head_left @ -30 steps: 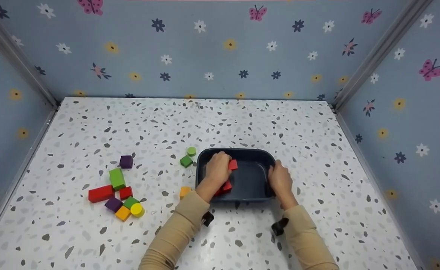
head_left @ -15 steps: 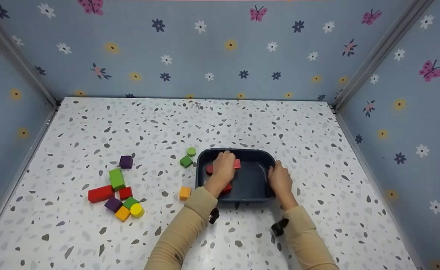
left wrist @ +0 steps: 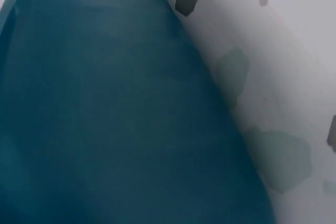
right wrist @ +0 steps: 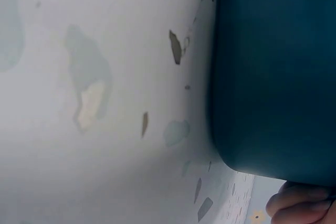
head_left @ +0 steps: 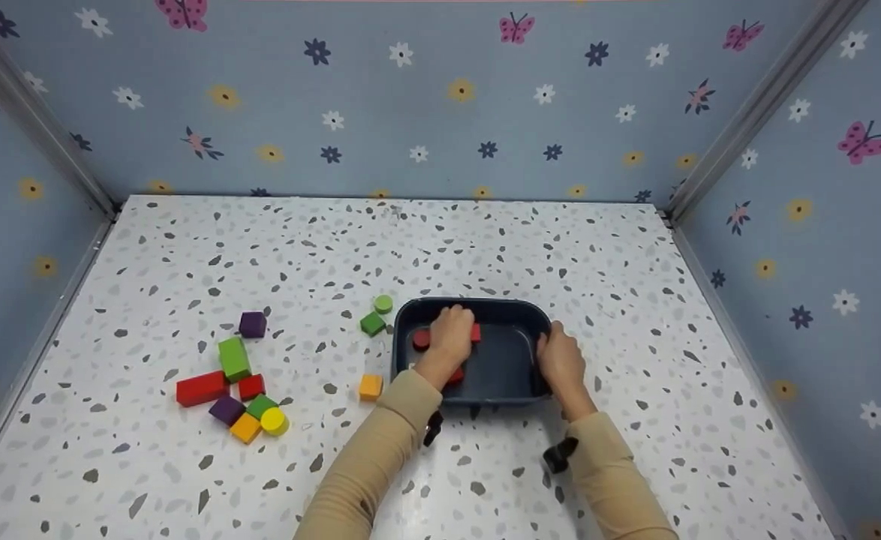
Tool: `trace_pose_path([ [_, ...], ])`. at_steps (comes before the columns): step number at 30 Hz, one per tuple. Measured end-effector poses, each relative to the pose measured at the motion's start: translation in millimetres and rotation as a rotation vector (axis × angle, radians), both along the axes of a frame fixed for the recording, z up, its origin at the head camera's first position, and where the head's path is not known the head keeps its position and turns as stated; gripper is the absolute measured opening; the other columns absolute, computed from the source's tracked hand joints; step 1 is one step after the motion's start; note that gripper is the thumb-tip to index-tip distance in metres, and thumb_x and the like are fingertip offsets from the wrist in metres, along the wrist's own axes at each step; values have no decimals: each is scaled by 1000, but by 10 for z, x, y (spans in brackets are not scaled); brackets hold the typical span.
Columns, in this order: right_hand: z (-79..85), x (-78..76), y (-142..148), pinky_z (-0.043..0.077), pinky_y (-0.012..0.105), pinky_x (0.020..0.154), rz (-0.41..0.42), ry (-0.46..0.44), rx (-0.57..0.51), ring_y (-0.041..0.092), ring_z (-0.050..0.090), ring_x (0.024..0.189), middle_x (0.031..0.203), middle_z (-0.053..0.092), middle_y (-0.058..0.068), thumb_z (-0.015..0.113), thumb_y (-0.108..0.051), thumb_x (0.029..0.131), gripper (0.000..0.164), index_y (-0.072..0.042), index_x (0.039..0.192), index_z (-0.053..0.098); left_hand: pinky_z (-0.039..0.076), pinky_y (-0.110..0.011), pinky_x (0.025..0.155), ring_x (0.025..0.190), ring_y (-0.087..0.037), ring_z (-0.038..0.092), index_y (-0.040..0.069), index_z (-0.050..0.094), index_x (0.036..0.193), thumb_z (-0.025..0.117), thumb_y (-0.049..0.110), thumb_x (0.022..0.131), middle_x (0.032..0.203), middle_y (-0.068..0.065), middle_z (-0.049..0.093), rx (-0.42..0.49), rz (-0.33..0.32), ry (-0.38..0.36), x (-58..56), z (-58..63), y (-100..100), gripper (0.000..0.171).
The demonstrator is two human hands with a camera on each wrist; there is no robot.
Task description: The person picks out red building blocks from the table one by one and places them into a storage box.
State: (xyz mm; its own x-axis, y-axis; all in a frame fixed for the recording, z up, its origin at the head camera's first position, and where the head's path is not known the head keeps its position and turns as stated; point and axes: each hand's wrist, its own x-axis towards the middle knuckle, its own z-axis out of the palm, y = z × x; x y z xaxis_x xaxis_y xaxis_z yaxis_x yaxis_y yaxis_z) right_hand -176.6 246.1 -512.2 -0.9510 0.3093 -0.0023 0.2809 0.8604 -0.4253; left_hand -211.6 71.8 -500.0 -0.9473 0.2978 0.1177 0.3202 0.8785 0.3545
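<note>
A dark blue rectangular tray (head_left: pixel 497 375) sits on the speckled table. My left hand (head_left: pixel 449 337) is down inside its left half, fingers curled at a red block (head_left: pixel 476 332) that shows just past them. To the left of that hand lies a red cylinder (head_left: pixel 421 340), and under the wrist another red block (head_left: pixel 455 376) is partly covered. At the tray's right end, my right hand (head_left: pixel 563 358) grips the rim. The right wrist view shows its curled fingers (right wrist: pixel 299 205) beside the tray's outer wall (right wrist: pixel 278 77). Only the tray's wall (left wrist: pixel 115 98) and tabletop fill the left wrist view.
Left of the tray lie a light green cylinder (head_left: pixel 383 304), a green block (head_left: pixel 373 324) and an orange block (head_left: pixel 371 387). Farther left is a group of several blocks, including a long red one (head_left: pixel 202 388) and a yellow cylinder (head_left: pixel 275 421). Flowered panels (head_left: pixel 410 97) enclose the table.
My left hand has shifted a little to the right inside the tray, and the red block at its fingers moved with it. The red cylinder came into view. My right hand stayed at the rim.
</note>
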Motion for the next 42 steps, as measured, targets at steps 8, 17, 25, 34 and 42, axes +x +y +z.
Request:
trace_pose_path([
  [8, -7, 12, 4, 45, 53, 60, 3, 23, 4, 42, 59, 77, 88, 60, 28, 47, -17, 90, 20, 1, 100, 50, 50, -39, 69, 84, -29, 58, 3, 67, 83, 69, -4, 68, 88, -14, 61, -36, 3, -67, -50, -47, 42, 17],
  [17, 7, -5, -5, 46, 52, 60, -7, -6, 3, 40, 60, 77, 90, 60, 27, 46, -17, 91, 22, 1, 103, 50, 50, -39, 69, 85, -28, 57, 4, 65, 83, 72, 1, 67, 91, -13, 62, -71, 5, -105, -58, -51, 48, 18],
  [25, 3, 1, -7, 46, 53, 61, -9, 8, 5, 41, 60, 78, 90, 60, 28, 46, -17, 91, 24, 1, 104, 51, 50, -40, 67, 84, -29, 58, 4, 66, 82, 68, 2, 72, 91, -14, 62, -59, 14, -128, -61, -85, 50, 11],
  [34, -4, 4, -8, 46, 54, 61, -7, 18, 8, 43, 59, 79, 91, 60, 29, 48, -17, 90, 24, 2, 105, 51, 49, -40, 69, 87, -30, 56, 3, 67, 86, 69, 3, 71, 94, -16, 59, -72, 18, -129, -45, -82, 33, 15],
  [42, -5, 15, -7, 46, 53, 59, 3, 32, 5, 43, 59, 76, 87, 60, 29, 47, -17, 91, 21, 2, 101, 50, 48, -42, 71, 89, -32, 55, 0, 63, 90, 69, 8, 72, 95, -17, 57, -1, 40, -98, -9, 42, -9, 20],
])
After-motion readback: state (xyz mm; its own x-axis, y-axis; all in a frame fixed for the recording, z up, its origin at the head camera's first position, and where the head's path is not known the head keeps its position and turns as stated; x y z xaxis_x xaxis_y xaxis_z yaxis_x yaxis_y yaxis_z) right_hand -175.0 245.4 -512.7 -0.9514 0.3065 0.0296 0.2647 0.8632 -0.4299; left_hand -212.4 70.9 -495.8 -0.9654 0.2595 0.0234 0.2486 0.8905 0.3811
